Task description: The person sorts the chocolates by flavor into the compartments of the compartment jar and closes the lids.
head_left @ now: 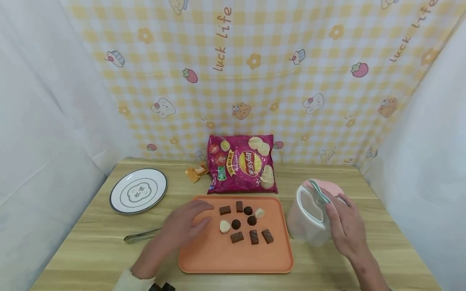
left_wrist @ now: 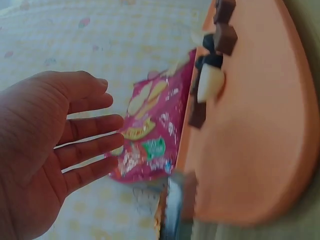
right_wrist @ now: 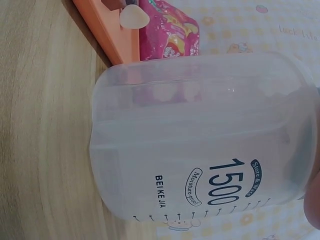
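Observation:
My left hand hovers over the left edge of the orange tray, fingers extended and holding nothing. In the left wrist view the palm and spread fingers show. Dark chocolate blocks, dark round chocolates and white pieces lie on the tray. To its right stands a translucent plastic storage jar marked 1500. My right hand grips its top by a mint-green flap; some fingers are hidden behind. Metal tongs lie left of the tray, partly beneath my left hand.
A purple bag of chips leans at the back behind the tray. Gold-wrapped candies lie beside it. A white plate with a dark rim sits at the left. Something pink shows behind the jar.

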Tool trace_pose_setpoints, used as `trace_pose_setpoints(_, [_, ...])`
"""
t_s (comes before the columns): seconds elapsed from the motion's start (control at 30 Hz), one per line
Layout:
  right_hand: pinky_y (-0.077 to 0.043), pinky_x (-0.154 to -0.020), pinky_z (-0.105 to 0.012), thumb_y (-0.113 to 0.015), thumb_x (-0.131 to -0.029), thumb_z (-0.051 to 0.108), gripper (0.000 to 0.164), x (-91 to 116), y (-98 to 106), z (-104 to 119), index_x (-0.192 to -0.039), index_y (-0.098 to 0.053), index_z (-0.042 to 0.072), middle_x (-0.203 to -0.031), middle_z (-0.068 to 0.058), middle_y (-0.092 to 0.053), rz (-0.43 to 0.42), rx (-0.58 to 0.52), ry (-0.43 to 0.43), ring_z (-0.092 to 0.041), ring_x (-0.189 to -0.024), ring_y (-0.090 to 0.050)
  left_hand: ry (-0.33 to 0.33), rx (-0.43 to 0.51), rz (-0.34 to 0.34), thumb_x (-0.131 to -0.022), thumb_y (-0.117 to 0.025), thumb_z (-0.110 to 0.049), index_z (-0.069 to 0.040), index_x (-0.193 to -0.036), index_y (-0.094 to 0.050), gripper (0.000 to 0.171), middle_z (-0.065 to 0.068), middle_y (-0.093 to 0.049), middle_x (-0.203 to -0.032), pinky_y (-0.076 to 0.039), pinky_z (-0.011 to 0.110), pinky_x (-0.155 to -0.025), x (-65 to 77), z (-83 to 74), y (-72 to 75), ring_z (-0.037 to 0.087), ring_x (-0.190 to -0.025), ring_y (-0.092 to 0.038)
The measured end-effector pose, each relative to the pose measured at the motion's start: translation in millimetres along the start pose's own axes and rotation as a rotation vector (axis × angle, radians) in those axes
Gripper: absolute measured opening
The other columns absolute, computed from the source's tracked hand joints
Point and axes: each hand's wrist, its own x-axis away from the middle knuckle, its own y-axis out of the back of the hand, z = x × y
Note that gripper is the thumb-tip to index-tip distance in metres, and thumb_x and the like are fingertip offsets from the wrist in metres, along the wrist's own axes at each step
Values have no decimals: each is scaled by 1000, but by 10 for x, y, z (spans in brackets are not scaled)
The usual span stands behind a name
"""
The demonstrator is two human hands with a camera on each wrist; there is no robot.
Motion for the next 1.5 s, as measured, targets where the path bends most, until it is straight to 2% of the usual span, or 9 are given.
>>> trace_pose_setpoints(0.17, [-23,-118,-36,-43,-105,6,45,1,-22,-1,-144,-63,16,-132,-2,-68,-22,2,25,0,-130,-50,81,-21,-6,-93,-79,-20,-19,-120,-74,27,-4,-69,-122,-58,36,-80,226,170,120,17,-103,-69])
trace_pose_setpoints(0.27, [-23,-117,-34,-44,-104,5,44,11,-31,-8,-142,-64,14,-131,-3,-69,-36,-2,33,2,-129,-50,98,-55,-1,-94,-78,-22,-18,-122,-74,29,-4,-69,-122,-57,43,-86,340,245,209,20,-109,-67])
trace_pose_setpoints(0.47, [-24,-117,-36,-43,-104,5,44,15,-24,8,-142,-64,13,-129,-5,-69,-36,3,22,3,-129,-49,116,-88,24,-93,-78,-22,-13,-129,-71,37,3,-68,-126,-54,51,-92,517,444,367,28,-113,-66])
trace_pose_setpoints(0.77, [-25,-117,-39,-42,-105,6,45,-7,-21,19,-144,-63,15,-128,-8,-69,-31,5,29,3,-129,-49,114,-123,29,-86,-85,-18,-10,-121,-73,38,1,-69,-118,-55,48,-87,751,716,475,25,-106,-68])
trace_pose_setpoints(0.93, [-25,-118,-38,-42,-104,5,45,3,-21,9,-142,-64,13,-127,-8,-70,-45,-4,38,3,-129,-50,113,-61,20,-83,-87,-15,-7,-119,-73,39,1,-71,-116,-55,48,-87,823,813,474,26,-105,-68])
trace_pose_setpoints(1.1, [-25,-117,-36,-42,-104,5,45,18,-20,-3,-142,-64,12,-128,-6,-70,-47,-4,36,3,-128,-51,100,-43,57,-81,-89,-17,-7,-116,-74,39,3,-72,-114,-55,47,-87,870,883,460,28,-104,-68])
trace_pose_setpoints(1.2, [-24,-118,-36,-41,-105,5,45,29,-21,-19,-142,-64,12,-129,-5,-69,-42,-6,26,4,-128,-50,106,-28,69,-80,-90,-16,-9,-116,-75,40,1,-72,-112,-55,44,-87,889,910,443,25,-103,-68])
trace_pose_setpoints(1.33, [-24,-118,-36,-41,-105,5,45,29,-18,-11,-143,-63,12,-129,-5,-69,-43,-4,25,4,-128,-50,147,4,100,-80,-89,-14,-11,-116,-75,38,-3,-71,-110,-56,41,-86,901,919,427,20,-100,-67])
trace_pose_setpoints(1.5, [-24,-117,-35,-42,-104,5,45,14,-17,19,-143,-64,13,-128,-5,-70,-51,-2,31,3,-127,-51,193,0,134,-82,-87,-12,-13,-116,-75,37,-6,-70,-109,-55,41,-86,914,924,403,17,-100,-66])
